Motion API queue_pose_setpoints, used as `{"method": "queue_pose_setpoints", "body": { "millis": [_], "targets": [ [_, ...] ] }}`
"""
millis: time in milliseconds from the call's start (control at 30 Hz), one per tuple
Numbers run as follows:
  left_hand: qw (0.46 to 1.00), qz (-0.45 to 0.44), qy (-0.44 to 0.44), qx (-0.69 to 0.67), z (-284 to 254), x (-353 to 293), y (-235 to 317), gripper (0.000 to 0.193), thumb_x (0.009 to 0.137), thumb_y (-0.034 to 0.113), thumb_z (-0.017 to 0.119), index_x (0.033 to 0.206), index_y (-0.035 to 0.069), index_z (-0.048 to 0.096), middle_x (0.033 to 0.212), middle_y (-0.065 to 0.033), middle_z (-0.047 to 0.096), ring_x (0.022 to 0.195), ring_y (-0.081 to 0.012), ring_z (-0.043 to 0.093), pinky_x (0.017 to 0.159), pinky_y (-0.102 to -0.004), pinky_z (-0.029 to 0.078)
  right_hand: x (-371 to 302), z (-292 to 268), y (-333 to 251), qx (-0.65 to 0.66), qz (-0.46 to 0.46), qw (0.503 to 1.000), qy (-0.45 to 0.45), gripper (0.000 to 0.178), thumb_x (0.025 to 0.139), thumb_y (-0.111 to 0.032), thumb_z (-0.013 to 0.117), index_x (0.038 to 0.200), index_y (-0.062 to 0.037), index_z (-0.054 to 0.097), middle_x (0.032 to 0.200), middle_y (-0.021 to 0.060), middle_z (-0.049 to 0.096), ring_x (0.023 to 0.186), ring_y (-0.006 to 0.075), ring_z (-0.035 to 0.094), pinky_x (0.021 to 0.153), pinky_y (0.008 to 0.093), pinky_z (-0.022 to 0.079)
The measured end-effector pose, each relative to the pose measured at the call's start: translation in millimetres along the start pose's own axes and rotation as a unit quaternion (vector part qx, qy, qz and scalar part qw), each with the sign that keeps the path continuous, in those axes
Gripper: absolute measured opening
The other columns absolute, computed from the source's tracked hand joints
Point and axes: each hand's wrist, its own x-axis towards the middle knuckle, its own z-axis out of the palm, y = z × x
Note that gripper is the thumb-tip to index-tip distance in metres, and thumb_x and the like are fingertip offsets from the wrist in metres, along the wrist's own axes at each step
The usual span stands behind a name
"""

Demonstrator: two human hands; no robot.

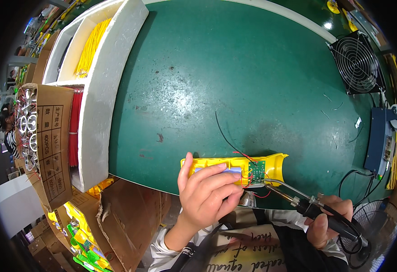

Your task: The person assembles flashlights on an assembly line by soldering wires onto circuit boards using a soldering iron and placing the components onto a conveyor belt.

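A yellow plastic housing (277, 168) lies along the near edge of the green bench. Inside it are blue cylindrical cells (232, 170), partly covered by my fingers, and a small green circuit board (256, 171) with red and black wires. My left hand (207, 195) grips the housing's left part, fingers across the cells; its thumb cannot be made out. My right hand (327, 220) holds a soldering iron (309, 209) by its black handle, a thin metal tube running alongside. The iron's tip reaches the board's lower right edge; whether it touches is unclear. A silver cup-shaped part (248, 199) sits just below the housing.
A white divided tray (103, 86) at the left holds yellow wires (93, 47) and red wires (74, 129). Beside it stands a cardboard box (53, 145) of round metal parts. A black fan (357, 63) and a blue box-shaped unit (379, 140) with cables occupy the right.
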Motion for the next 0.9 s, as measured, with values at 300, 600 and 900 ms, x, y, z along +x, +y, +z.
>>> {"method": "queue_pose_setpoints", "body": {
  "millis": [300, 600, 900],
  "targets": [
    [1.000, 0.001, -0.006, -0.006, -0.7, 0.3, 0.2, 0.014, 0.064, 0.014, 0.068, 0.069, 0.016, 0.056, 0.084, 0.0035, 0.059, 0.087, -0.0196, 0.057, 0.097, -0.0532, 0.027, -2.0, 1.3, -5.3, 0.042, 0.070, 0.996, 0.027, 0.031, 0.071, -0.012, 0.064, 0.085, -0.0028, 0.037, 0.062, 0.0097, 0.051, 0.047, 0.0112, 0.045, 0.043, 0.0247, 0.037],
    [1.000, -0.012, -0.014, -0.021, -1.6, -0.5, 0.3, 0.015, 0.065, 0.019, 0.070, 0.075, 0.018, 0.059, 0.089, 0.0069, 0.060, 0.090, -0.0153, 0.056, 0.099, -0.0528, 0.022, -1.8, 4.4, -4.2, 0.051, 0.073, 0.995, 0.039, 0.031, 0.071, -0.012, 0.064, 0.085, -0.0024, 0.037, 0.061, 0.0089, 0.050, 0.047, 0.0106, 0.042, 0.042, 0.0241, 0.035],
    [0.998, -0.037, 0.000, -0.056, -2.9, 0.7, 0.7, 0.013, 0.066, 0.016, 0.068, 0.072, 0.016, 0.057, 0.087, 0.0033, 0.061, 0.089, -0.0177, 0.059, 0.099, -0.0529, 0.022, 2.3, 6.7, -4.3, 0.068, 0.069, 0.995, 0.036, 0.029, 0.074, -0.012, 0.062, 0.085, -0.0015, 0.038, 0.057, 0.0057, 0.050, 0.047, 0.0111, 0.044, 0.042, 0.0246, 0.036]
  ]
}}
